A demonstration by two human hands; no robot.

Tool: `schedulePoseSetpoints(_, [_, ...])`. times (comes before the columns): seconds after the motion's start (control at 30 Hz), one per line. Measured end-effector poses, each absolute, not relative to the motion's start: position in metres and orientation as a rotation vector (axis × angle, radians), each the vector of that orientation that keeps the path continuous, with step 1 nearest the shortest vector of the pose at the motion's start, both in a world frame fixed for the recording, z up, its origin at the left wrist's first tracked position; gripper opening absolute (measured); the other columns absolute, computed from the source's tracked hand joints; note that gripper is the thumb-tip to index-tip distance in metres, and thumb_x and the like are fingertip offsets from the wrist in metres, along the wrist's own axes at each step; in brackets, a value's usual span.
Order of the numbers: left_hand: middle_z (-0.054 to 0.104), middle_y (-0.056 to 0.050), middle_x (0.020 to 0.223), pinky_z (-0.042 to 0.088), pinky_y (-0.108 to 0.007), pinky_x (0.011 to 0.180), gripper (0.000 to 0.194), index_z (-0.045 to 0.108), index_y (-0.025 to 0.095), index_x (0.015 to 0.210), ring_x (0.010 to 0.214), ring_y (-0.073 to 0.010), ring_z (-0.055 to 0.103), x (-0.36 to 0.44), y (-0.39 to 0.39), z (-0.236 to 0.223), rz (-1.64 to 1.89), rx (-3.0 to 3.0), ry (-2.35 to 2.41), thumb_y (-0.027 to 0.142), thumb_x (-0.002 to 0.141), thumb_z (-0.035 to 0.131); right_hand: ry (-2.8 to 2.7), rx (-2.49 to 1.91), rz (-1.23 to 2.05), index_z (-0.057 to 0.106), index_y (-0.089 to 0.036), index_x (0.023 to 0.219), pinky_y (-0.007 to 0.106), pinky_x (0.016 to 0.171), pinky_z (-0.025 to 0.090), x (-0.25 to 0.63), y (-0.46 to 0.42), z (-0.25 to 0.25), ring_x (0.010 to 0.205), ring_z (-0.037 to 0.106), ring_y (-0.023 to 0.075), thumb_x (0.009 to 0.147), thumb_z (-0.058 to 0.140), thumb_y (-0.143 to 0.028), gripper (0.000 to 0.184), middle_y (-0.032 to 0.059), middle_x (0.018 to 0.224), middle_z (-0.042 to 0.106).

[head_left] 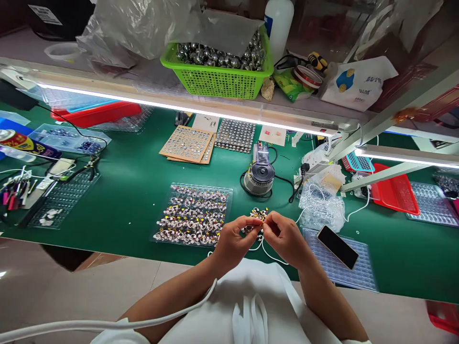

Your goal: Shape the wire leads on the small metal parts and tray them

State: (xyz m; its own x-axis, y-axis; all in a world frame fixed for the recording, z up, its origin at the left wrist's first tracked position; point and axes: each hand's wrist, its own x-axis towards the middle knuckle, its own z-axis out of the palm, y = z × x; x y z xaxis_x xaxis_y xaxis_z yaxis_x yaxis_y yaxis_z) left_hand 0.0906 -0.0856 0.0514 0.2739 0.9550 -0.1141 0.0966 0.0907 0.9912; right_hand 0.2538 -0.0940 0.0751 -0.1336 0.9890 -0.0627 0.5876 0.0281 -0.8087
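Note:
My left hand (232, 241) and my right hand (284, 237) meet above the near edge of the green table, fingers pinched together. Between them they hold a small wound coil part (255, 224) with copper and yellow bits, and thin white wires (265, 251) hang from it toward my lap. Just left of my hands lies a clear plastic tray (193, 215) filled with rows of the same small coil parts.
A round tape dispenser (258, 176) stands behind my hands. A black phone (337, 246) lies on a clear grid tray (344, 267) at right, beside a bag of white wires (322, 203). Red trays (394, 191), cardboard sheets of parts (187, 144) and a green basket (218, 76) of metal balls sit farther back.

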Motion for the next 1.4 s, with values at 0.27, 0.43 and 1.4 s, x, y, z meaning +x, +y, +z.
schedulePoseSetpoints(0.27, [0.074,-0.006,0.091,0.052,-0.029,0.081,0.013,0.073,0.020,0.091,0.084,-0.0191,0.068,0.092,-0.084,0.050,0.994,1.349,1.120,0.019,0.084,0.062,-1.566,-1.674,1.046,0.056,-0.019,0.070,0.023,0.049,0.036,0.250,-0.093,0.080,0.051,0.047,0.0113,0.086,0.058,-0.030,0.019,-0.0040,0.057,0.053])
schedulePoseSetpoints(0.43, [0.074,-0.005,0.091,0.053,-0.030,0.083,0.011,0.073,0.021,0.090,0.085,-0.0195,0.068,0.089,-0.083,0.051,1.015,1.332,1.142,0.022,0.083,0.064,-1.481,-1.690,1.029,0.061,-0.018,0.086,0.024,0.047,0.036,0.256,-0.093,0.072,0.049,0.045,0.0114,0.084,0.064,-0.043,0.026,-0.0058,0.055,0.049])
schedulePoseSetpoints(1.4, [0.065,0.002,0.072,0.048,-0.023,0.067,0.038,0.049,0.019,0.078,0.070,-0.0126,0.063,0.095,-0.084,0.060,0.978,0.732,0.992,0.038,0.068,0.081,-1.226,-1.322,0.966,0.066,-0.023,0.092,0.034,0.081,0.051,0.236,-0.109,0.044,0.091,0.059,0.0190,0.090,0.060,-0.029,0.008,0.0052,0.097,0.056])
